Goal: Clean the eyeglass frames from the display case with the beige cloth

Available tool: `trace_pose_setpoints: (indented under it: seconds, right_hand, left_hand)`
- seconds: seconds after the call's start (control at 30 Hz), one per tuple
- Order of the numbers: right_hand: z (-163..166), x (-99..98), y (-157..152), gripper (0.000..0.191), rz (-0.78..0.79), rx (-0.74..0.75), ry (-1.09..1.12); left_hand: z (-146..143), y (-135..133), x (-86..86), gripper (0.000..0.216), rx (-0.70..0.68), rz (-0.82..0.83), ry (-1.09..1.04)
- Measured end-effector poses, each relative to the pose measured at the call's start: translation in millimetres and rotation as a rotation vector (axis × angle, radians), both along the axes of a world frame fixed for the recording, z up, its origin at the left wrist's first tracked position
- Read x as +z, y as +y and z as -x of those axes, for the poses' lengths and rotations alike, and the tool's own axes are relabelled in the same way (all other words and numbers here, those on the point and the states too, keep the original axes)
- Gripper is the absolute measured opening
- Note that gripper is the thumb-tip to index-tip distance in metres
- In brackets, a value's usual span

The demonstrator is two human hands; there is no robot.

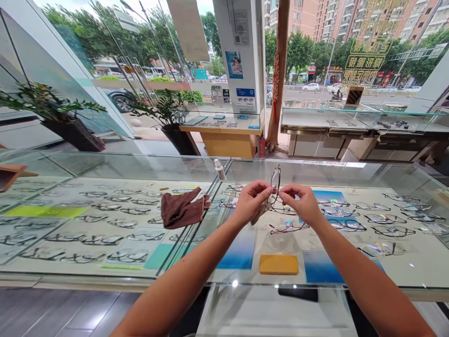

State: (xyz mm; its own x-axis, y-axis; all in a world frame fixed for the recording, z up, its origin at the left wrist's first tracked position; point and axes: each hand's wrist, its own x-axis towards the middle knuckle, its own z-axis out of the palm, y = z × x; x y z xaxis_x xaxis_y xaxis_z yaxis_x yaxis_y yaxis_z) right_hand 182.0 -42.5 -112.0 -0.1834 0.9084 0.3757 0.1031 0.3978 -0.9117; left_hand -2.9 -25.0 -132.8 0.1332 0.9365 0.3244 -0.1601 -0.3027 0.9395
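Observation:
Above the glass counter (pixel 277 276), a pair of eyeglasses (pixel 276 177) is held up, its lens turned nearly upright. My left hand (pixel 253 200) pinches it from the left side, thumb and forefinger pressed together. From the right, my right hand (pixel 299 200) grips it between thumb and fingers. Part of the frame is hidden behind my fingers. To the left, a crumpled brown cloth (pixel 182 208) lies on the glass top. Behind the cloth stands a small white spray bottle (pixel 220 169).
Rows of eyeglasses (pixel 122 255) lie inside the counter under the glass. A yellow case (pixel 278 264) shows near the front edge, with blue panels (pixel 324 267) beside it. Farther off are potted plants (pixel 175 126), a wooden post (pixel 279 79) and another glass showcase (pixel 329 119).

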Motion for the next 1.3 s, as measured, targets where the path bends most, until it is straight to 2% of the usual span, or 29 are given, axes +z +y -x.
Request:
trace_pose_setpoints:
  seconds: [0.23,0.57,0.7,0.8,0.87,1.0,1.13,1.3]
  right_hand:
    - [-2,-0.2,2,0.019,0.046,-0.015,0.059]
    - [-2,-3.7,3,0.017,0.012,-0.035,0.049]
    - [-4,-2.9,4,0.017,0.012,-0.088,0.052]
    - [-6,-3.1,5,0.018,0.024,-0.183,0.078]
    - [-9,-3.4,6,0.019,-0.022,-0.314,0.060]
    - [-15,-3.1,8,0.021,-0.218,-0.567,-0.078]
    - [-13,-6.7,7,0.020,-0.381,-0.581,-0.202]
    - [-1,-18.9,6,0.055,-0.494,-0.549,-0.372]
  left_hand:
    - [0,-1,0.4,0.035,0.020,-0.019,0.031]
    - [0,-2,0.5,0.036,0.019,-0.044,0.045]
    - [1,-2,0.3,0.034,0.037,-0.036,0.052]
    - [1,0,-0.6,0.032,0.070,-0.026,0.072]
    - [1,0,-1.6,0.031,0.104,-0.025,0.092]
    - [1,1,-2.9,0.030,0.145,-0.030,0.137]
    - [0,-1,-1.6,0.029,0.134,-0.036,0.146]
    - [-1,-3,-1.0,0.029,0.100,-0.045,0.151]
